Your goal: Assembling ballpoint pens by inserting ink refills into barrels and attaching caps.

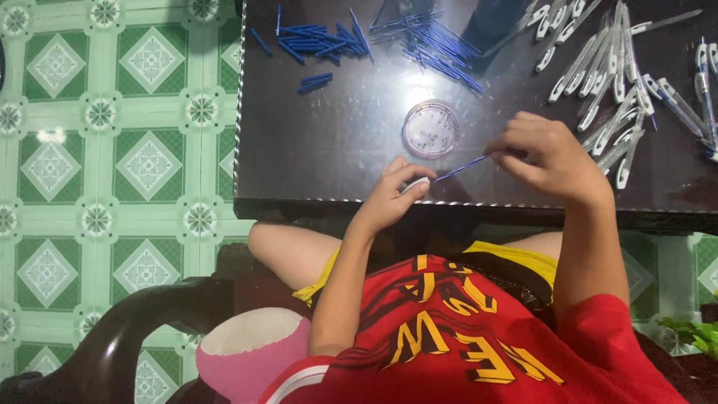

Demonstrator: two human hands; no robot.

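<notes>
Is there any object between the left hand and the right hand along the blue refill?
Nothing visible blocks it. The blue refill runs free above the dark table from the right hand to the left hand. The round clear lid lies behind it, apart.

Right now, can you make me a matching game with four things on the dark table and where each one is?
Things:
1. round clear lid
2. blue refills
3. clear pen barrels
4. thin blue refill

Places:
A. heaped at the far right of the table
B. held between the left hand and the right hand
C. flat in the middle of the table
D. scattered along the far edge, left of the barrels

Pairs: 1-C, 2-D, 3-A, 4-B
</notes>
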